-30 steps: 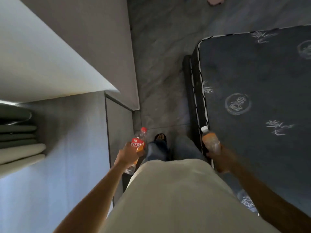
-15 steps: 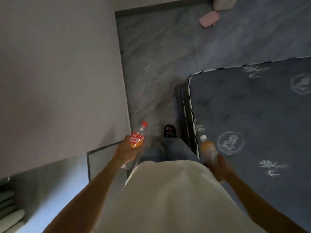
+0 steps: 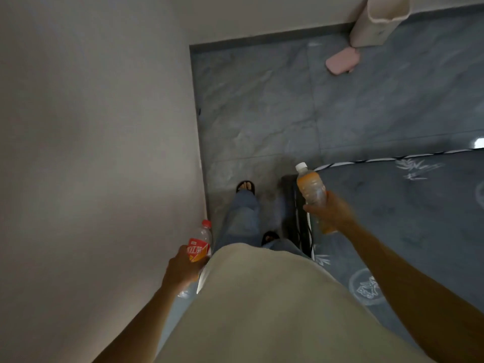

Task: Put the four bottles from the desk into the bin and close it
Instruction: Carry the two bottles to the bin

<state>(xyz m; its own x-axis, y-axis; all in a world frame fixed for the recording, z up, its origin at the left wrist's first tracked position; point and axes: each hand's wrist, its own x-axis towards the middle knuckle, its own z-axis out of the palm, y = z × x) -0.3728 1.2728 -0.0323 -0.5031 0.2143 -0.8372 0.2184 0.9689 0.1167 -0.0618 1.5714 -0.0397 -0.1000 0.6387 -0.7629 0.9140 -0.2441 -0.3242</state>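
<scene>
My left hand (image 3: 182, 268) grips a clear bottle with a red cap and red label (image 3: 199, 246), held low beside my hip next to the wall. My right hand (image 3: 331, 209) holds a second bottle with a white cap and orange liquid (image 3: 310, 187), raised over the corner of the mattress. A pale bin (image 3: 377, 20) stands on the floor at the far right against the wall, its top cut off by the frame edge. A pink flat lid-like object (image 3: 341, 60) lies on the floor just in front of the bin.
A grey wall (image 3: 99, 153) fills the left side. A dark mattress (image 3: 408, 218) with white leaf prints takes up the right. Between them runs a narrow strip of grey tiled floor (image 3: 262, 113), where my legs and sandalled feet are.
The view has moved forward along the wall; the cabinet at the left is gone and the bin has come into sight. My right hand has lifted its bottle higher.
</scene>
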